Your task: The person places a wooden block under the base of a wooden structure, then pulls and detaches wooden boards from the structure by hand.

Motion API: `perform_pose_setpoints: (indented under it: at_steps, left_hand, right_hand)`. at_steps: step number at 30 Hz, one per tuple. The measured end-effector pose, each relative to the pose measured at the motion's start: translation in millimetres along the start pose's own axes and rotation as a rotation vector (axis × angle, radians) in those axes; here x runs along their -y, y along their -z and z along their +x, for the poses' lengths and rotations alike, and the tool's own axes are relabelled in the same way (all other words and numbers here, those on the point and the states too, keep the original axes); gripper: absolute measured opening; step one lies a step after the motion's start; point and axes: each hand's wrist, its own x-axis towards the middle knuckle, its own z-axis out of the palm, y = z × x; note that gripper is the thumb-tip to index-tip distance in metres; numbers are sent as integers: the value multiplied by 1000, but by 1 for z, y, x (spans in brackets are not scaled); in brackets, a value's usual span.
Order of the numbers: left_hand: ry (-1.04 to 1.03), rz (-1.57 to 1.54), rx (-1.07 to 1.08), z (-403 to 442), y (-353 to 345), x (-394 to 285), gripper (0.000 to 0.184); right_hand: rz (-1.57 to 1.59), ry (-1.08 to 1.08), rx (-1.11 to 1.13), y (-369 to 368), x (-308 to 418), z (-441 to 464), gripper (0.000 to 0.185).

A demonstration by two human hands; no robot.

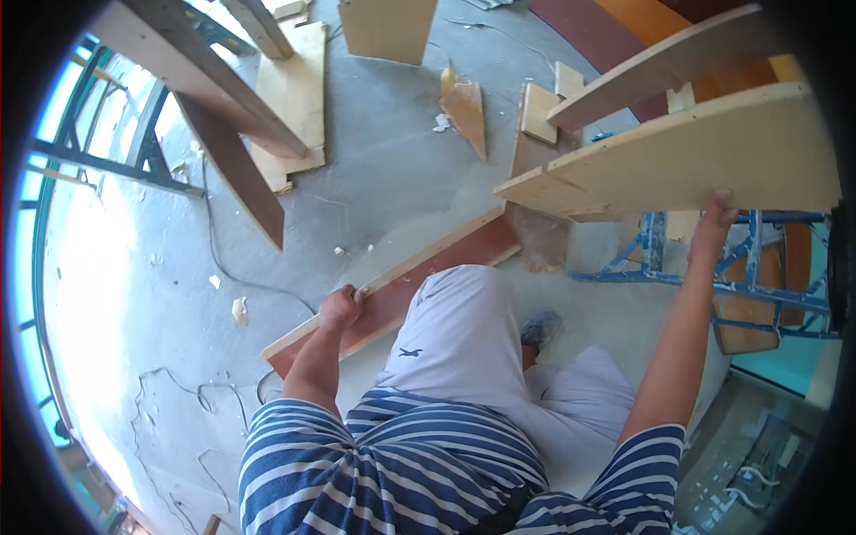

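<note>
My left hand is closed over the upper edge of a long narrow wooden board with a reddish-brown face. That board slants across the floor in front of my bent leg. My right arm reaches out to the right, and my right hand grips the lower edge of a large pale plywood panel. The panel lies close to a blue metal trestle spattered with paint. Under the panel's left end, a brownish board rests near the end of the narrow one.
Tall boards stand at the upper left beside a dark metal frame. Scrap plywood and a cable lie on the grey floor. Another plank and colored panels are at the upper right.
</note>
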Motion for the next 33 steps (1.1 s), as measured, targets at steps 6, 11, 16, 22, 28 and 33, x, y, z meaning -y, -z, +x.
perform_pose_setpoints:
  at_steps: [6, 11, 16, 22, 28, 33]
  left_hand:
    - [12, -30, 85, 4, -8, -17, 46]
    - [28, -66, 105, 3, -14, -23, 47]
    - [41, -75, 66, 6, -15, -26, 46]
    - [17, -13, 23, 10, -13, -35, 43]
    - [12, 6, -1, -3, -20, -33, 45]
    - [25, -33, -64, -23, -19, -6, 46]
  right_hand:
    - [42, 12, 24, -2, 6, -1, 91]
    - [82, 81, 65, 1, 11, -2, 89]
    - [29, 11, 47, 0, -9, 6, 85]
    - [61, 58, 8, 0, -5, 4, 82]
    - [184, 94, 46, 1, 21, -7, 78]
    - [211, 27, 64, 1, 21, -8, 81]
